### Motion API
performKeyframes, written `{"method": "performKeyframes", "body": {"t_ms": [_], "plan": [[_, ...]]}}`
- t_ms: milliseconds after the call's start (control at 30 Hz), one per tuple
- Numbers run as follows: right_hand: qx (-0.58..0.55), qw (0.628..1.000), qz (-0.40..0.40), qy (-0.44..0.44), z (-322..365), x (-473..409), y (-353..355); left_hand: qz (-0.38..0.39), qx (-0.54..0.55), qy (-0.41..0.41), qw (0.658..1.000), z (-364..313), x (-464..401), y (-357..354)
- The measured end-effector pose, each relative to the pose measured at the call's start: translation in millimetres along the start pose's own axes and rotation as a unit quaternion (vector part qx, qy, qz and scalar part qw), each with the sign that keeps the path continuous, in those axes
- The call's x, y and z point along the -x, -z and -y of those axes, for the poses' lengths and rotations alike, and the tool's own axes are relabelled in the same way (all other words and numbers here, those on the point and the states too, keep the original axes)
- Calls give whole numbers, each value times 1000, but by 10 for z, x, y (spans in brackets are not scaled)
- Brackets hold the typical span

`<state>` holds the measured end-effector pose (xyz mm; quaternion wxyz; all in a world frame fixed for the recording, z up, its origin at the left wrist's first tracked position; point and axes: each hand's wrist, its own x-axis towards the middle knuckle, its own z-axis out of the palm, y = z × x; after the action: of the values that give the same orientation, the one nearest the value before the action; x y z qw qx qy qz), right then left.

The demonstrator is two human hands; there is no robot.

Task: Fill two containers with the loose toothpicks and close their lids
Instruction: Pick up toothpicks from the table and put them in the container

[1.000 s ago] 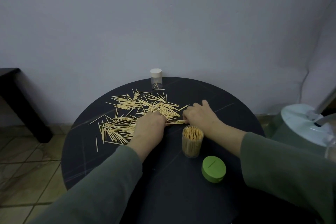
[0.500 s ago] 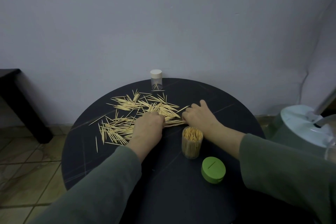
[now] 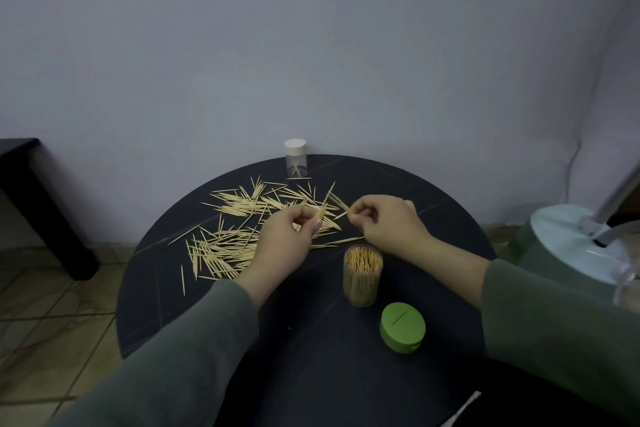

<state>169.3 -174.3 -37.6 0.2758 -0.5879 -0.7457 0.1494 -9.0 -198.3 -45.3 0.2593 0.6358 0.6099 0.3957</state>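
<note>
Loose toothpicks point(image 3: 239, 222) lie scattered over the left and middle of a round black table point(image 3: 304, 357). A clear open container point(image 3: 362, 276), packed with upright toothpicks, stands near the middle. Its green lid point(image 3: 402, 327) lies just in front of it. A second small clear container point(image 3: 295, 158) with a white lid on stands at the far edge, holding only a few toothpicks. My left hand point(image 3: 289, 239) pinches a few toothpicks above the pile. My right hand point(image 3: 384, 222) pinches a small bunch of toothpicks, raised off the table behind the open container.
A pale green and white appliance point(image 3: 571, 243) stands off the table's right side. A dark bench point(image 3: 31, 191) sits at the far left on the tiled floor point(image 3: 52, 315). A plain wall rises right behind the table.
Both hands have lifted off the pile, each with toothpicks pinched in its fingers. The right hand moved up and slightly right; the bunch it pressed on the table is gone from there.
</note>
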Motion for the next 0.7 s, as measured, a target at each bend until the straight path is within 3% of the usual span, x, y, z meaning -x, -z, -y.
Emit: {"method": "performKeyframes", "body": {"t_ms": [167, 300, 567, 700], "plan": [[-129, 991, -41, 17, 40, 29, 204, 22, 174, 4, 985, -149, 112, 29], [-210, 976, -29, 51, 110, 138, 371, 36, 243, 3, 969, -232, 197, 18], [-231, 967, 44, 98, 82, 311, 383, 42, 356, -24, 933, -303, 303, -32], [-215, 969, 69, 104, 14, 367, 343, 59, 363, -11, 930, -296, 354, -113]]}}
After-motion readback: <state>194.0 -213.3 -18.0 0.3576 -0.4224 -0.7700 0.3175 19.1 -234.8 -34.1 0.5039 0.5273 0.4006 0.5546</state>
